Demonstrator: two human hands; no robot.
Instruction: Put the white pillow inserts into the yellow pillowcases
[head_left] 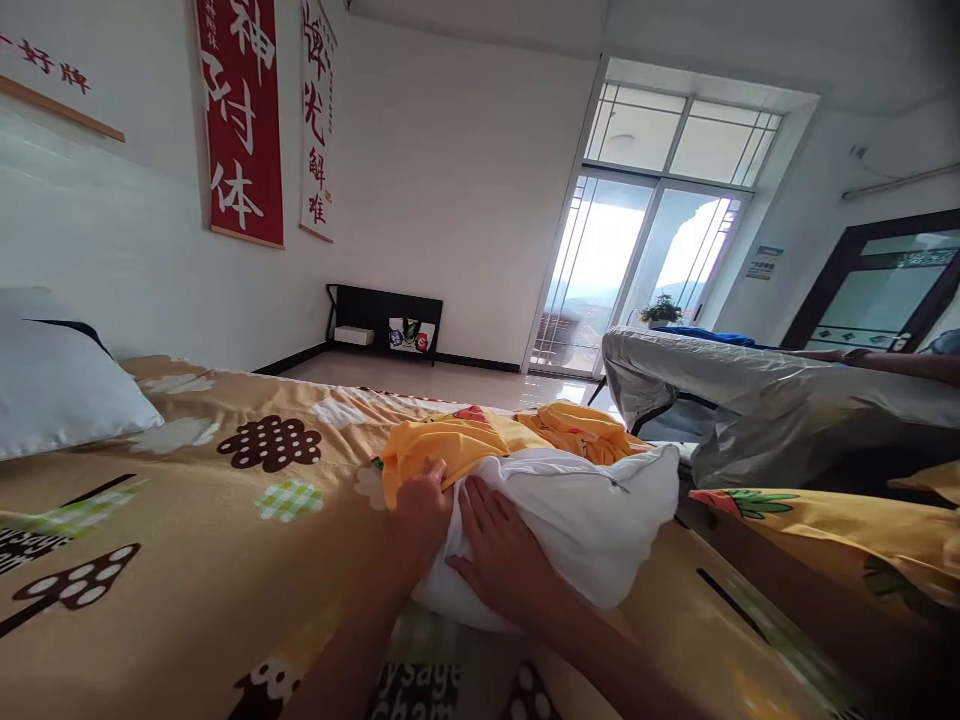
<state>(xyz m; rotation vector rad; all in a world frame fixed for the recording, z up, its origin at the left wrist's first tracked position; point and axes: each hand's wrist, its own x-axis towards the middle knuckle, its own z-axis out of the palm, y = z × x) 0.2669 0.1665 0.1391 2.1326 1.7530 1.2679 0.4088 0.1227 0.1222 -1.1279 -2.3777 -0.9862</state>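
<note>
A white pillow [592, 510] lies on the patterned bedsheet [225, 560] in front of me. Its left end meets a yellow pillowcase [450, 445], which is bunched up along the pillow's far side. With fingers closed, my left hand [422, 510] grips the near edge of that pillowcase. Flat against the pillow's left part rests my right hand [501, 545], its fingers stretched out and its thumb apart. How far the pillow reaches inside the cloth is hidden by the folds.
Another white pillow [60, 390] lies at the bed's left end. More yellow printed cloth [840, 530] is at the right. Beyond the bed stand a plastic-covered table [675, 365], with a person's arm [900, 362] over it, and a low black shelf [375, 305] by the wall.
</note>
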